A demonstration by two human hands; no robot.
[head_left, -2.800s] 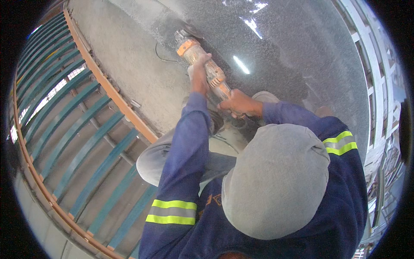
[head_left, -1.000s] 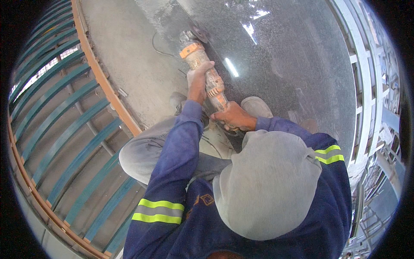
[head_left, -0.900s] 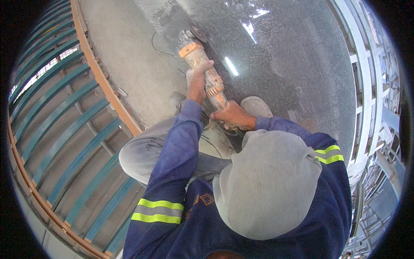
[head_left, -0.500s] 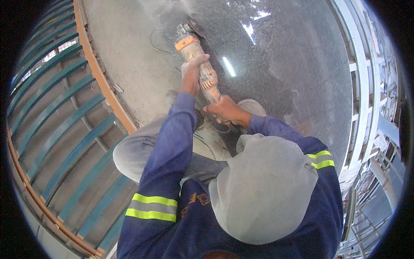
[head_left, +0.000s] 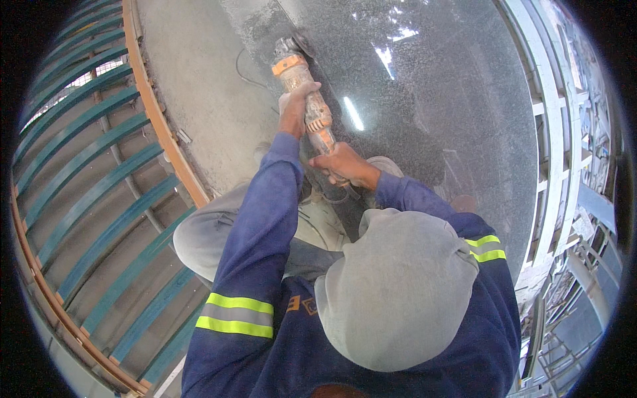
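An orange and grey, dust-coated angle grinder [head_left: 313,113] points away from me, its disc [head_left: 303,46] against the line where the dark glossy slab [head_left: 438,86] meets a pale dusty surface [head_left: 192,66]. My left hand [head_left: 298,99] is wrapped round the middle of the grinder's body. Nearer to me, my right hand [head_left: 345,166] grips its rear end. Part of that rear end is hidden under the right fingers. Whether the disc is spinning cannot be told.
Teal slats [head_left: 93,166] behind an orange-brown curved edge [head_left: 149,86] lie to the left. White metal framework [head_left: 551,132] stands on the right. A thin dark cable [head_left: 247,78] lies on the pale surface. My bent, grey-clad knee [head_left: 206,242] is close to the left forearm.
The grinder and both hands have shifted only slightly in view. Dust haze around the disc has thinned, and the line beyond it shows more plainly.
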